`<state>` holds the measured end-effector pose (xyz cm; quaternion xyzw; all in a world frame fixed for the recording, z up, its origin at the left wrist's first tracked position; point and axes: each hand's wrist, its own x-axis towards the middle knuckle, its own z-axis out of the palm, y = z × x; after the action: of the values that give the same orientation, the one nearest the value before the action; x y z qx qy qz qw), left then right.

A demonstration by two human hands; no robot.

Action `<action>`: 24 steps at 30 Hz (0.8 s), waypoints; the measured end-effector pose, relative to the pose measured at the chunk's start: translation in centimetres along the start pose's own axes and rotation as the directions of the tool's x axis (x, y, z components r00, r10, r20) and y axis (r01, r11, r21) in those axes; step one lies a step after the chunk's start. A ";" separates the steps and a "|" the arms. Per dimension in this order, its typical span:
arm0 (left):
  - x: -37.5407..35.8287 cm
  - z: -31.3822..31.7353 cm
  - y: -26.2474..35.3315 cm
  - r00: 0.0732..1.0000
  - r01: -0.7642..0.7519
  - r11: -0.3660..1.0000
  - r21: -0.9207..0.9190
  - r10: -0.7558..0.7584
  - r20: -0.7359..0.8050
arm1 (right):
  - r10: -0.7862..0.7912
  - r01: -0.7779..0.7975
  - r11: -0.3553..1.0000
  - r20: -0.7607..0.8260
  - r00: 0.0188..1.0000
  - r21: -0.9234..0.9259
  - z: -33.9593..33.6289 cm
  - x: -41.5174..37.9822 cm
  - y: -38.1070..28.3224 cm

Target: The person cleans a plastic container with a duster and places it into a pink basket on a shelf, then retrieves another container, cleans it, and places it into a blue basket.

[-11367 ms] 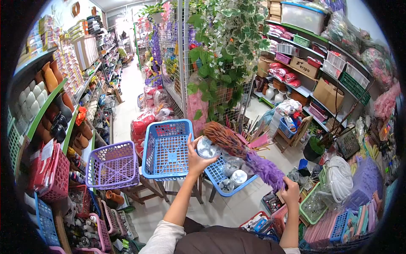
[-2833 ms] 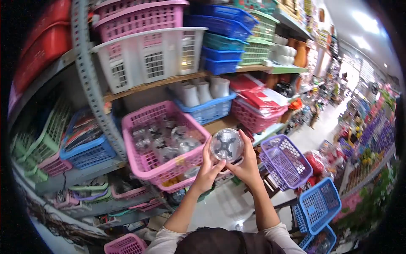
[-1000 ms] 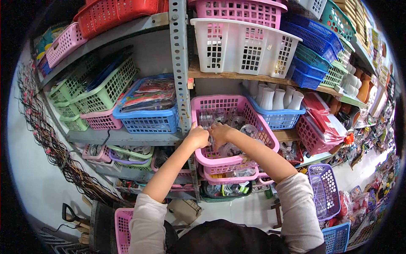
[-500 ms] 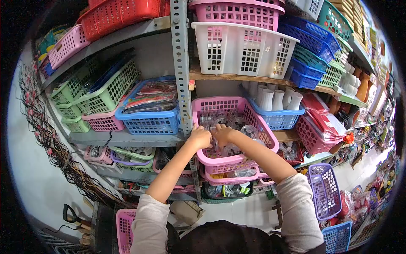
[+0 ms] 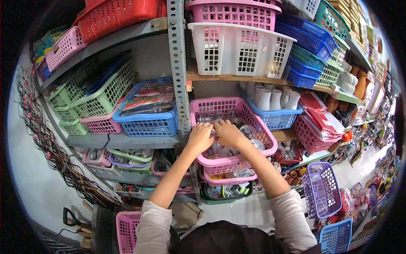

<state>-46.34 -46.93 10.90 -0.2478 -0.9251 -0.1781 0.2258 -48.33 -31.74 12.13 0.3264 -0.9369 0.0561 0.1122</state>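
Our left fingers (image 5: pixel 205 126) and right fingers (image 5: pixel 221 124) curl, grip hidden, over clear containers (image 5: pixel 248 131) at twelve o'clock, probably light, brittle, best rim-held.

Above the clear containers (image 5: pixel 247 131) beside the right hand (image 5: pixel 227 133) is free room; the pink basket (image 5: pixel 226 161) walls the sides.

The basket of clear containers (image 5: pixel 267 137) is pink — the vase basket (image 5: pixel 277 119) blue, the large latticed crate (image 5: pixel 230 50) white.
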 end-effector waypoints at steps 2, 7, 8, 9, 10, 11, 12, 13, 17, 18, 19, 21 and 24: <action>-0.3 -0.4 1.3 0.995 -0.018 0.998 -0.053 0.013 -0.098 | 0.012 -0.006 0.999 -0.142 0.990 0.047 -0.8 -1.7 -0.7; -1.0 -2.1 6.4 0.963 -0.076 0.961 -0.268 0.000 -0.270 | 0.167 0.014 0.934 -0.471 0.866 0.356 -3.3 -6.5 -2.3; -1.0 -1.8 7.1 0.951 -0.123 0.948 -0.294 0.027 -0.308 | 0.181 0.034 0.932 -0.545 0.818 0.361 -3.3 -7.3 -2.3; -0.9 -1.7 8.0 0.951 -0.140 0.928 -0.345 0.029 -0.309 | 0.195 0.019 0.932 -0.545 0.815 0.361 -3.5 -8.2 -2.3; -0.9 -1.5 8.9 0.949 -0.168 0.904 -0.392 0.041 -0.313 | 0.247 0.012 0.909 -0.560 0.791 0.417 -3.9 -9.2 -2.4; -0.8 -1.2 9.9 0.947 -0.197 0.876 -0.439 0.055 -0.316 | 0.301 0.005 0.883 -0.573 0.762 0.470 -4.2 -10.2 -2.4; -0.8 -0.9 10.8 0.946 -0.219 0.855 -0.469 0.070 -0.315 | 0.382 -0.021 0.830 -0.540 0.750 0.558 -4.4 -11.3 -2.3; -0.7 -0.6 11.9 0.941 -0.249 0.834 -0.493 0.089 -0.325 | 0.416 -0.053 0.829 -0.551 0.724 0.557 -4.3 -12.3 -1.8; 0.0 2.0 15.8 0.941 -0.329 0.713 -0.619 0.193 -0.278 | 0.503 -0.124 0.828 -0.628 0.594 0.547 -4.0 -16.8 0.3; 0.2 2.8 17.1 0.935 -0.353 0.690 -0.633 0.229 -0.271 | 0.561 -0.169 0.792 -0.592 0.578 0.586 -4.0 -18.2 0.6; 0.4 3.5 18.5 0.927 -0.376 0.663 -0.648 0.266 -0.265 | 0.618 -0.215 0.752 -0.555 0.557 0.623 -4.1 -19.8 1.0; 0.6 4.9 21.5 0.916 -0.392 0.593 -0.704 0.326 -0.235 | 0.699 -0.255 0.688 -0.528 0.482 0.679 -3.9 -22.8 1.7; 0.8 7.7 26.7 0.878 -0.415 0.490 -0.767 0.438 -0.194 | 0.678 -0.437 0.729 -0.645 0.352 0.528 -3.5 -28.6 2.8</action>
<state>-35.12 -21.54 10.65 -0.5443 -0.6618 -0.5020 0.1173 -27.66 -11.81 8.40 -0.0676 -0.8138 0.3569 0.4536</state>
